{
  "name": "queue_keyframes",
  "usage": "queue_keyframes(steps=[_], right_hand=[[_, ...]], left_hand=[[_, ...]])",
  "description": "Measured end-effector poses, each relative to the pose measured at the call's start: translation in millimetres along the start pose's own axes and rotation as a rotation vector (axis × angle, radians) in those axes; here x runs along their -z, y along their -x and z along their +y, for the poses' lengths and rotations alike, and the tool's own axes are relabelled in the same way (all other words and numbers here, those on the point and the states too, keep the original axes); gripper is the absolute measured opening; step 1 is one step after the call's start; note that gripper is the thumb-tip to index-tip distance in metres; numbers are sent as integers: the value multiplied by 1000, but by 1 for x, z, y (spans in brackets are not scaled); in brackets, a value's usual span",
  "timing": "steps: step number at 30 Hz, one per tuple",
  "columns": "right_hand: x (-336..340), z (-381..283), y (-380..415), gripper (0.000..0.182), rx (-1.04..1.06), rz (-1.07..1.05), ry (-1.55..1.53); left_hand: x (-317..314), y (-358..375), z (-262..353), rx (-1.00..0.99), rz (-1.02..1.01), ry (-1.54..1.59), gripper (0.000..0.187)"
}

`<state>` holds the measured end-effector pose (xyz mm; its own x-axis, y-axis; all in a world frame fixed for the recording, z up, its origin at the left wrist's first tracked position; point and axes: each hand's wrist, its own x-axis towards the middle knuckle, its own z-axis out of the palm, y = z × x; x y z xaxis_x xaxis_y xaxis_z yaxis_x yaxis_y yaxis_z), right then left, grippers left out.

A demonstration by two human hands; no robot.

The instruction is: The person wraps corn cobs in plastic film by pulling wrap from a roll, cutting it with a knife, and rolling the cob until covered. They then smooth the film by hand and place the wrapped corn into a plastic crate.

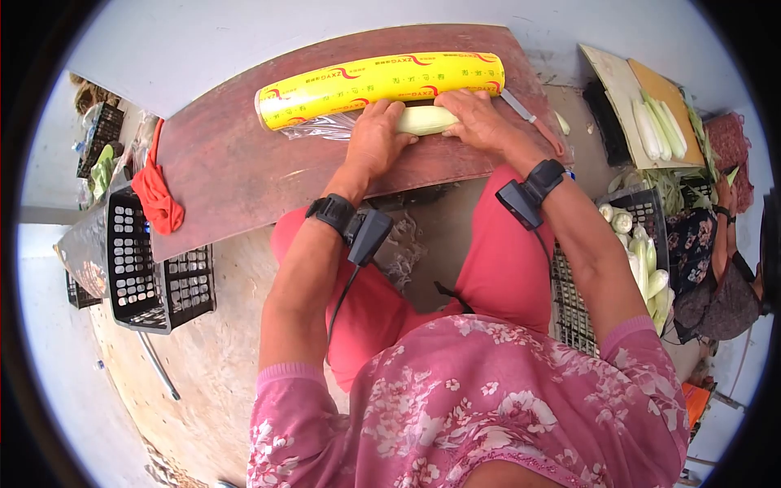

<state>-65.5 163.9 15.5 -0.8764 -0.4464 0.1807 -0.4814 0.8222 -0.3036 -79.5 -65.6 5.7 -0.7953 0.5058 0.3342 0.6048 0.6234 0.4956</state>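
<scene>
At the counter, corn ear sits between my left hand and right hand, beside yellow roll; both hands half-curled, gripping its ends.

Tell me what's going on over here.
A person has both hands, left and right, on an ear of corn, close against the near side of a big yellow roll of plastic wrap on a table. Some clear film shows by the left hand; whether any is around the corn, I can't tell. A knife lies past the right hand, and more ears sit in a crate to the right.
</scene>
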Motion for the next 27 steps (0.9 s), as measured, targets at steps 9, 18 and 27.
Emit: queue_keyframes(steps=[9, 18, 27], right_hand=[[25, -4, 0, 41, -24, -221, -5], [22, -9, 10, 49, -8, 53, 217], [14, -36, 16, 54, 3, 222, 93]], left_hand=[[6, 0, 12, 92, -152, 38, 48], [6, -10, 6, 165, -228, 75, 46], [7, -13, 5, 168, -246, 84, 44]])
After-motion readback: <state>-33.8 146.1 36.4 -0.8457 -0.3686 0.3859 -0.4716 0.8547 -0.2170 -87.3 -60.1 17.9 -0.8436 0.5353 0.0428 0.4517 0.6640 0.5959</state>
